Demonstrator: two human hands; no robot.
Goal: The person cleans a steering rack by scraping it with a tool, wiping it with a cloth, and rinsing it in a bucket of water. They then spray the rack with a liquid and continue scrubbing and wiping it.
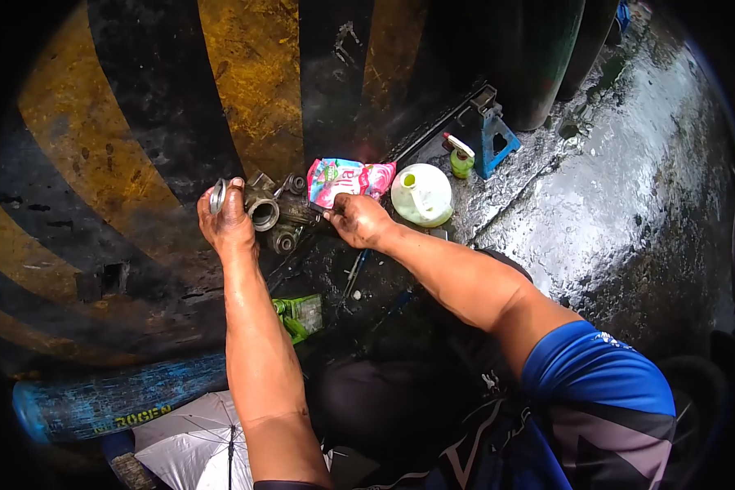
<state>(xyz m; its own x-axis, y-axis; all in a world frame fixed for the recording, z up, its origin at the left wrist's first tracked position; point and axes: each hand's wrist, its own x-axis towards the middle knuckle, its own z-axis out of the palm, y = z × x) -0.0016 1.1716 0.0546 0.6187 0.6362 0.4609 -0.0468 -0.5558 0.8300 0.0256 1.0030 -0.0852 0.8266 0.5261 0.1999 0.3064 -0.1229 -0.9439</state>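
Note:
A shiny metal ring (217, 197) is gripped between the fingers and thumb of my left hand (230, 224). Just right of that hand lies a greasy metal housing (263, 213) with a round open bore, which looks like a brake caliper. My right hand (358, 219) pinches the lower edge of a pink-and-white plastic packet (339, 175) with printed lettering. Its fingertips are dark with grime. Beside the packet stands a whitish plastic jug (421, 196) with an open neck and greenish liquid inside.
A spray bottle (461, 158) and a blue metal stand (496, 145) are at the right on wet floor (580, 212). A yellow-and-black striped surface (257, 73) rises ahead. Nearer me are a green bag (299, 317), a blue cylinder (122, 394) and a silver umbrella (192, 441).

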